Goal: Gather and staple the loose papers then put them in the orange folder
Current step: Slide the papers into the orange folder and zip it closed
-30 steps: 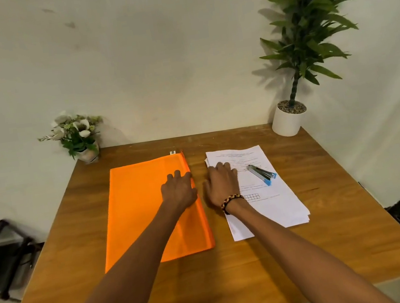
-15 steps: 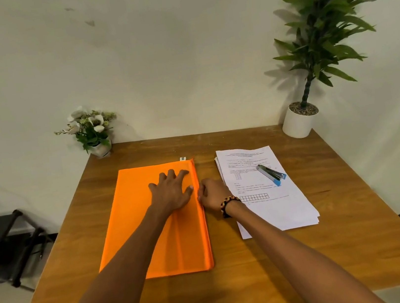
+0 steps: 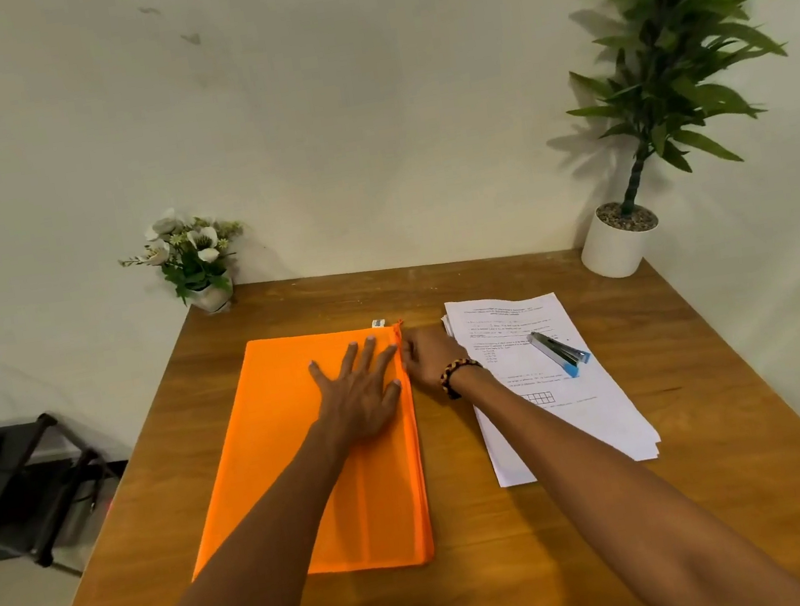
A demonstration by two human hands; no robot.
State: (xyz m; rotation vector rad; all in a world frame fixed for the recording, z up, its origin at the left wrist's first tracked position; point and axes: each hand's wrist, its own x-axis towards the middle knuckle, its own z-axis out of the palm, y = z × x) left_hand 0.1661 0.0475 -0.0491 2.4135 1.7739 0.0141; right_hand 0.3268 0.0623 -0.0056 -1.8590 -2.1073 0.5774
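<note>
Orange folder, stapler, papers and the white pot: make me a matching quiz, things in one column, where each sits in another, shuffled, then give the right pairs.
Things:
1. orange folder
2. stapler
3. papers
4. white pot

Places:
A. far right corner of the table
B. lying on top of the papers
C. under the flat left hand
D. on the table, right of the folder

Pairs: 1-C, 2-B, 3-D, 4-A
</note>
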